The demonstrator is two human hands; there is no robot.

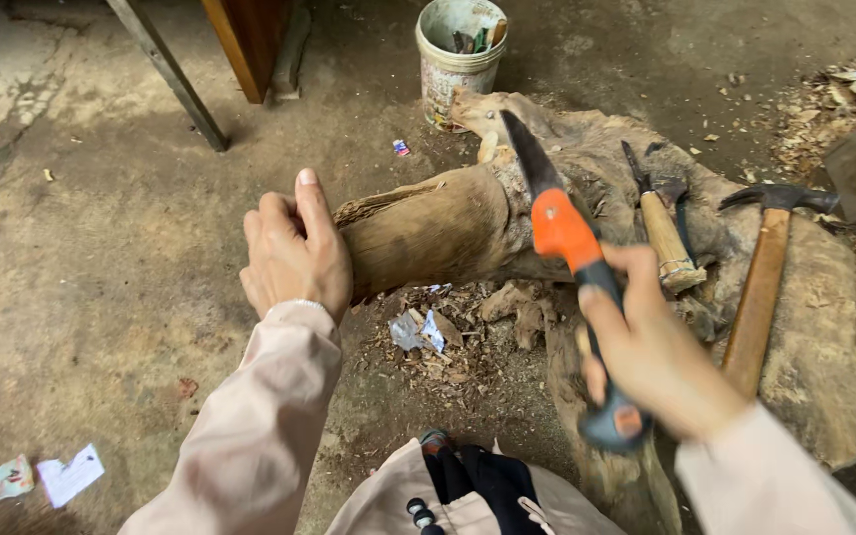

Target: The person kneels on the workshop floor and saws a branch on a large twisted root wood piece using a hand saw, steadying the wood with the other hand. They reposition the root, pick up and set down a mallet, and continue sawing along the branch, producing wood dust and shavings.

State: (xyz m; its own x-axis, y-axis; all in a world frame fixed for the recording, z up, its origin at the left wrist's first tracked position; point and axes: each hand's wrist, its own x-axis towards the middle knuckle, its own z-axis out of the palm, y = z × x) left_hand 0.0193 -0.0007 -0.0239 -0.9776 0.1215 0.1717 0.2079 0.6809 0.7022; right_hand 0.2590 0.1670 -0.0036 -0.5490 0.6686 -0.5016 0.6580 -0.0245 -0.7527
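Lap: at the bottom edge, between the two arms, the person's beige clothing (388, 500) shows, with a dark strap or bag piece (478, 481) lying on it.
Sleeves: both arms wear pale pink-beige sleeves (269, 416) that reach to the wrists.
Right hand: the right hand (661, 357) is closed tight around the dark grip of a hand saw (572, 258). The fingers wrap fully around the grip, and the thumb lies along its upper part near the orange section.
Saw: the handle is orange and dark grey; the dark blade points up and to the left. Its tip is over the top of the wood, but I cannot tell if the blade touches the wood.
Left hand: the left hand (294, 253) presses on the cut end of the wood piece (438, 233). The fingers are bent and close together, the thumb stands up against the end face. It holds nothing else.
Wood piece: a thick, rough brown log or root that lies on the concrete floor (101, 248), running from the left hand to the right and back.
Chips: wood chips and small paper scraps (428, 332) lie on the floor just below the log.
Other tools: a hammer with wooden handle (760, 277) and a chisel (661, 223) rest on the wide part of the wood, to the right of the saw.
Far: a dirty white bucket (460, 54) stands behind the log, with small things inside.
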